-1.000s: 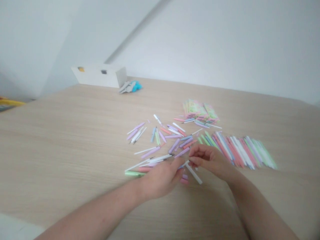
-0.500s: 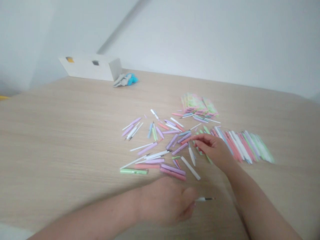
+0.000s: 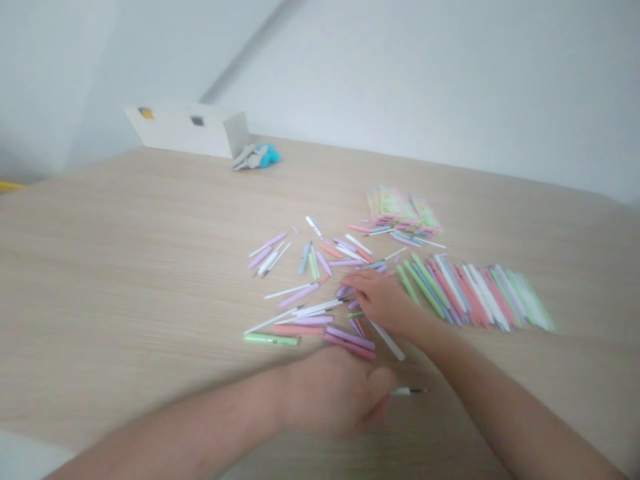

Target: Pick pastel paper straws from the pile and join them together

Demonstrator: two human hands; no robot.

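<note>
My left hand (image 3: 345, 393) is closed in the foreground, gripping a slim white pen (image 3: 401, 391) whose dark tip points right; the rest of it is hidden in the fist. Further forward my right hand (image 3: 377, 297) reaches into a scatter of pen parts. Its fingertips are pinched at a purple pen cap (image 3: 343, 292), partly covered by the fingers. Around it lie white refills (image 3: 320, 309), a purple barrel (image 3: 350, 337), a red barrel (image 3: 300, 330) and a green cap (image 3: 271, 339). A white barrel (image 3: 389, 341) lies under the right wrist.
To the right, pastel pens (image 3: 480, 293) lie side by side in a row. Behind the scatter are stacks of pink and green printed packs (image 3: 397, 207). A white box (image 3: 187, 130) and a crumpled grey and blue cloth (image 3: 257, 157) sit at the back left by the wall.
My right hand has moved left over the loose parts, uncovering green pens at the row's left end. My left hand still holds the white pen in about the same place.
</note>
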